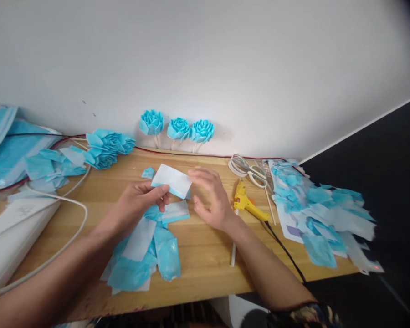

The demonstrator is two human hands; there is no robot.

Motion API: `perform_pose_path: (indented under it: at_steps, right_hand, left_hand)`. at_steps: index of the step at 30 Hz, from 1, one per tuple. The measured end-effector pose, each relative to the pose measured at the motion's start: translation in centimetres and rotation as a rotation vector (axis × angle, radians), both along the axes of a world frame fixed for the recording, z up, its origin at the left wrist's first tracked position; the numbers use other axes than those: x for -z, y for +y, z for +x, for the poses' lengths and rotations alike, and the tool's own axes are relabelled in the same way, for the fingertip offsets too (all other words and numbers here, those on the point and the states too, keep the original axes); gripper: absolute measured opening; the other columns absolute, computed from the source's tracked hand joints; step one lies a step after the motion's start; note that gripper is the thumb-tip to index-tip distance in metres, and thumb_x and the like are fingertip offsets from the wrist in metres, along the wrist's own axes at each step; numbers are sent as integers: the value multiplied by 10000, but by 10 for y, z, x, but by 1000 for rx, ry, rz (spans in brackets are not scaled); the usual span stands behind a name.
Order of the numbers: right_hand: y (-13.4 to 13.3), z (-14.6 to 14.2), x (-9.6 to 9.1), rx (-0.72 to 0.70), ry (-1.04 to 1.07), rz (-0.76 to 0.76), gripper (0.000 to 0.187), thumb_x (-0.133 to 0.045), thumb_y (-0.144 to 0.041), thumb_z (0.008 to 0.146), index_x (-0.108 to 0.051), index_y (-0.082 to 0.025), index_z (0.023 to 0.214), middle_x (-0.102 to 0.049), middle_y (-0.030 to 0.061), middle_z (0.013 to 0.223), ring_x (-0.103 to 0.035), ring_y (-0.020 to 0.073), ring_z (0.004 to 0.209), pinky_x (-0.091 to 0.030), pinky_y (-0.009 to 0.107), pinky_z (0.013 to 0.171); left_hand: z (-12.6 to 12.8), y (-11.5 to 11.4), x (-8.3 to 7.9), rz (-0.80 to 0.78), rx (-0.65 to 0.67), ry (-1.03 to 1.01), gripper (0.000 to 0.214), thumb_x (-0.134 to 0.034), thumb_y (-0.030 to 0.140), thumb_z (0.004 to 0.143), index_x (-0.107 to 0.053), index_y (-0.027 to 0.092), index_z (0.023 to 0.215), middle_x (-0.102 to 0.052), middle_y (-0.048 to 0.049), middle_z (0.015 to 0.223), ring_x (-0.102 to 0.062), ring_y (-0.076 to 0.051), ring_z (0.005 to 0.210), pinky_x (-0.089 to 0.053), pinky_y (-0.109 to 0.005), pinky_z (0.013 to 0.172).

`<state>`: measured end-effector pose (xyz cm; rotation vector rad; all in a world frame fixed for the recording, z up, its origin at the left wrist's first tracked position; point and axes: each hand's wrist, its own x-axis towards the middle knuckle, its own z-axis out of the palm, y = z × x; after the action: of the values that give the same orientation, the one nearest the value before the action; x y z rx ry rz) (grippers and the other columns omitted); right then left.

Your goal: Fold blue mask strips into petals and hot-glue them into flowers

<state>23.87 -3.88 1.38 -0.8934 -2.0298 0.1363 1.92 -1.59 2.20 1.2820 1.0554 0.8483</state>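
Note:
Pinched between the thumb and fingers of my left hand (141,198) is a rectangular fabric piece (172,176), white on top with a light-blue strip along its near edge. My right hand (212,200) is at the right end of this piece, thumb and fingers apart in a curve. Its fingertips are close to the corner; whether they touch it I cannot tell. Below the hands lies a loose pile of blue and white fabric pieces (141,259). A small folded blue piece (148,172) rests just behind my left hand.
Several blue fabric flowers (151,122) stand on sticks against the wall; others (105,146) lie at left. A yellow glue gun (251,207), scissors (256,174) and more fabric pieces (319,214) are at right. A white cable (84,228) loops beside a white box (23,228) at left.

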Motion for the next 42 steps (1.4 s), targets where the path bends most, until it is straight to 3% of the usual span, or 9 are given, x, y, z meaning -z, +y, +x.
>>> perform_pose_path:
  at_steps: [3, 8, 21, 27, 34, 38, 42]
  right_hand:
    - [2, -1, 2, 4, -130, 149, 422, -570, -102, 867, -573, -313, 1233, -614, 54, 1338, -470, 264, 1364, -447, 533, 1080]
    - [3, -3, 6, 30, -145, 243, 273, -628, -122, 885, -707, -331, 1040, -637, 18, 1309, -452, 237, 1367, -452, 466, 1074]
    - [3, -7, 6, 27, -83, 189, 156, -622, -209, 924, -748, -293, 961, -665, 54, 1258, -508, 228, 1291, -473, 447, 1039]
    - [-2, -12, 5, -1, 20, -34, 96, -650, -236, 906, -736, -275, 922, -645, 61, 1262, -530, 243, 1262, -435, 489, 1067]
    - [-6, -18, 5, -14, 302, -407, 19, -691, -239, 852, -686, -232, 835, -658, 82, 1206, -611, 218, 1166, -484, 402, 984]
    - [-6, -19, 3, -24, 388, -569, 49, -687, -249, 825, -669, -218, 792, -712, 40, 967, -661, 173, 933, -505, 314, 846]
    - [-7, -21, 1, -4, 403, -631, 63, -671, -256, 820, -657, -210, 780, -678, 1, 775, -608, 137, 728, -477, 265, 694]
  left_hand:
    - [0, -1, 4, -35, 20, -53, 308, -699, 443, 796, -715, 170, 653, -686, -22, 618, -570, -139, 563, -442, -282, 622]
    - [3, -3, 4, -46, 63, -29, 325, -700, 443, 811, -706, 167, 638, -682, -13, 612, -573, -126, 553, -443, -270, 614]
    - [3, -4, 4, 6, 65, 73, 352, -725, 462, 768, -673, 172, 575, -655, -4, 579, -565, -137, 615, -418, -268, 650]
    - [4, -3, 7, 56, 55, 146, 338, -695, 463, 775, -658, 175, 600, -626, 6, 554, -527, -133, 563, -384, -263, 575]
    - [3, -6, 2, 159, 77, 215, 311, -668, 426, 782, -615, 179, 600, -544, 40, 518, -475, -108, 508, -343, -228, 498]
    - [4, -7, 0, 193, 99, 218, 287, -654, 404, 798, -626, 178, 623, -560, 37, 548, -500, -111, 526, -371, -220, 504]
    - [5, -5, 2, 194, 118, 212, 270, -657, 393, 801, -636, 178, 638, -567, 34, 559, -524, -116, 533, -391, -216, 505]
